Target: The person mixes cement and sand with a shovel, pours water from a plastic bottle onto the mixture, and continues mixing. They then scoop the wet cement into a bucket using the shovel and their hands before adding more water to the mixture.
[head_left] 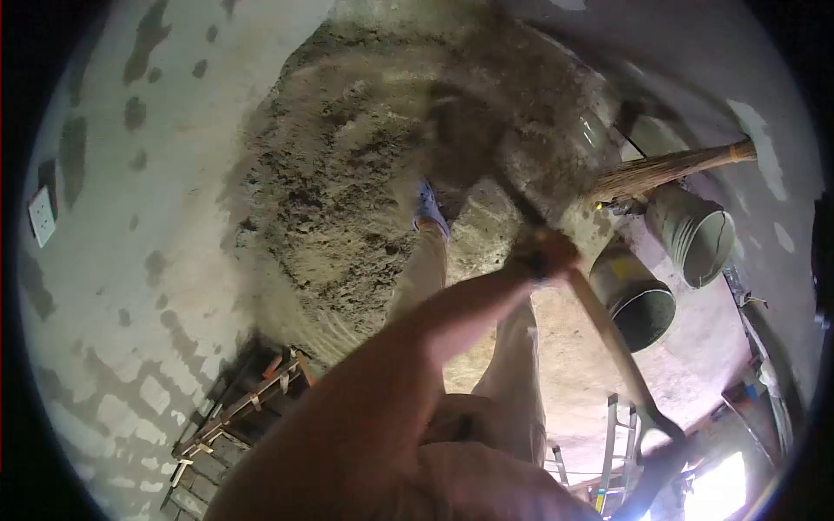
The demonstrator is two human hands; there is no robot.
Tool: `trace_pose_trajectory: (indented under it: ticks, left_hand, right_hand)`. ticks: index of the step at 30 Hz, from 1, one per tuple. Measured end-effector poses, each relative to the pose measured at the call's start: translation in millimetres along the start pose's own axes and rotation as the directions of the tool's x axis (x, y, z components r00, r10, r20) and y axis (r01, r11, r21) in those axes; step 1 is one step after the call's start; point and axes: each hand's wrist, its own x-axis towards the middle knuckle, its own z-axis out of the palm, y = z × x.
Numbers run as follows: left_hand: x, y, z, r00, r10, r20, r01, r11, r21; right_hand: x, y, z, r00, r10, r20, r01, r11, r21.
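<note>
A shovel [612, 339] with a wooden shaft and a D-shaped grip slants across the view. My left hand [554, 253] is closed around the lower shaft, just above the dark metal socket. At the lower right, my right hand [671, 453], dim and partly blurred, grips the D-shaped end. The blade, smeared by motion, is over a wide heap of damp grey mortar-like mix [339, 191] on the floor. My foot in a blue shoe [428, 204] stands at the heap's edge.
Two buckets [634, 300] lie tipped on the right, near a straw broom [669, 169]. A ladder [612, 451] stands at the lower right. Wooden framing [243, 404] is at the lower left. A patchy plastered wall [113, 286] with a socket plate [41, 216] rises on the left.
</note>
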Motion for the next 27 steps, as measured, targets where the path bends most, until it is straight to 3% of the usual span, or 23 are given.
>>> trace_pose_trajectory:
  ticks: [1, 2, 3, 4, 6, 7, 8, 9, 10, 11, 12, 13, 14, 16, 18, 19, 21, 22, 23, 24, 25, 26, 27]
  left_hand:
    - [30.2, 17.3, -4.4, 0.992, 0.039, 0.123, -0.035, 0.999, -0.036]
    - [60.4, 28.6, 20.0, 0.996, 0.022, 0.084, -0.015, 0.996, -0.093]
    - [84.6, 33.9, 31.5, 0.988, 0.149, 0.038, -0.15, 0.989, 0.017]
    - [101.1, 41.7, 20.7, 0.989, 0.065, 0.135, -0.063, 0.998, -0.014]
    - [113.4, 20.5, 16.2, 0.989, 0.114, 0.093, -0.111, 0.993, -0.037]
    - [122.5, 8.2, 18.7, 0.985, 0.165, 0.058, -0.163, 0.986, -0.039]
    - [122.4, -3.8, 25.6, 0.994, 0.112, -0.012, -0.112, 0.994, -0.017]
    - [111.2, -24.0, 9.5, 0.998, -0.046, 0.031, 0.047, 0.999, -0.025]
    - [98.8, -61.4, 1.3, 0.997, 0.03, -0.066, -0.033, 0.998, -0.055]
    - [100.7, -98.2, 15.4, 0.978, -0.171, -0.123, 0.178, 0.983, 0.045]
    - [52.2, -136.2, -24.5, 0.926, -0.054, -0.373, 0.036, 0.998, -0.055]
    - [19.4, -181.9, -45.0, 0.929, -0.081, -0.36, 0.078, 0.997, -0.022]
    - [-14.0, -226.9, -67.9, 0.932, -0.107, -0.347, 0.119, 0.993, 0.012]
    - [-95.7, -274.2, -121.3, 0.906, -0.359, -0.224, 0.366, 0.931, -0.012]
    - [-129.5, -306.0, -130.9, 0.813, -0.462, -0.354, 0.529, 0.84, 0.121]
    - [-141.3, -300.7, -146.8, 0.808, -0.457, -0.371, 0.532, 0.837, 0.128]
    - [-157.7, -272.2, -155.7, 0.777, -0.304, -0.552, 0.398, 0.915, 0.057]
    - [-171.3, -247.2, -162.1, 0.738, -0.308, -0.6, 0.393, 0.92, 0.01]
    - [-185.8, -221.7, -172.6, 0.694, -0.307, -0.651, 0.384, 0.923, -0.026]
    - [-199.9, -198.5, -174.7, 0.644, -0.22, -0.733, 0.363, 0.931, 0.039]
    - [-217.7, -172.4, -171.7, 0.595, -0.131, -0.793, 0.344, 0.933, 0.104]
    - [-238.7, -155.8, -166.2, 0.674, -0.301, -0.675, 0.436, 0.899, 0.035]
    - [-258.5, -143.0, -157.2, 0.723, -0.453, -0.522, 0.526, 0.85, -0.01]
  right_hand:
    - [1.9, -16.1, -13.2, 0.991, 0.129, 0.029, -0.132, 0.979, 0.154]
    - [3.8, -24.7, -22.7, 0.98, 0.192, 0.045, -0.198, 0.955, 0.22]
    - [10.5, -33.9, -28.7, 0.975, 0.215, 0.062, -0.223, 0.944, 0.242]
    - [18.5, -44.3, -32.2, 0.972, 0.221, 0.076, -0.233, 0.941, 0.245]
    - [39.9, -69.7, -32.7, 0.978, 0.184, 0.102, -0.202, 0.955, 0.216]
    - [53.2, -85.6, -30.6, 0.984, 0.141, 0.112, -0.16, 0.969, 0.187]
    - [69.2, -101.1, -26.0, 0.991, 0.07, 0.116, -0.085, 0.988, 0.132]
    - [89.3, -117.8, -15.5, 0.99, -0.052, 0.128, 0.048, 0.998, 0.035]
    - [117.4, -143.3, 4.9, 0.962, -0.223, 0.157, 0.238, 0.968, -0.08]
    - [137.8, -179.3, 29.9, 0.91, -0.371, 0.183, 0.399, 0.904, -0.151]
    - [172.2, -202.2, 38.0, 0.89, -0.311, 0.333, 0.33, 0.944, 0.002]
    - [206.3, -225.7, 46.0, 0.847, -0.243, 0.473, 0.21, 0.97, 0.123]
    - [215.2, -275.6, 96.9, 0.908, -0.009, 0.418, -0.22, 0.84, 0.496]
    - [183.5, -430.2, 157.1, 0.919, -0.044, 0.393, -0.308, 0.545, 0.78]
    - [187.2, -495.3, 148.3, 0.886, -0.293, 0.359, -0.088, 0.654, 0.751]
    - [197.1, -504.6, 133.8, 0.841, -0.335, 0.424, -0.119, 0.65, 0.751]
    - [196.4, -497.6, 103.5, 0.796, -0.367, 0.481, -0.144, 0.658, 0.739]
    - [181.2, -484.8, 88.2, 0.835, -0.543, 0.088, 0.436, 0.751, 0.496]
    - [163.5, -481.1, 65.6, 0.652, -0.754, -0.079, 0.747, 0.621, 0.237]
    - [145.8, -477.4, 43.0, 0.4, -0.885, -0.237, 0.893, 0.434, -0.116]
    - [119.1, -468.4, 23.1, 0.383, -0.892, -0.24, 0.92, 0.393, 0.006]
    - [92.7, -459.8, 3.3, 0.366, -0.899, -0.243, 0.93, 0.344, 0.128]
    - [74.1, -439.9, 5.6, 0.424, -0.877, -0.228, 0.871, 0.326, 0.366]
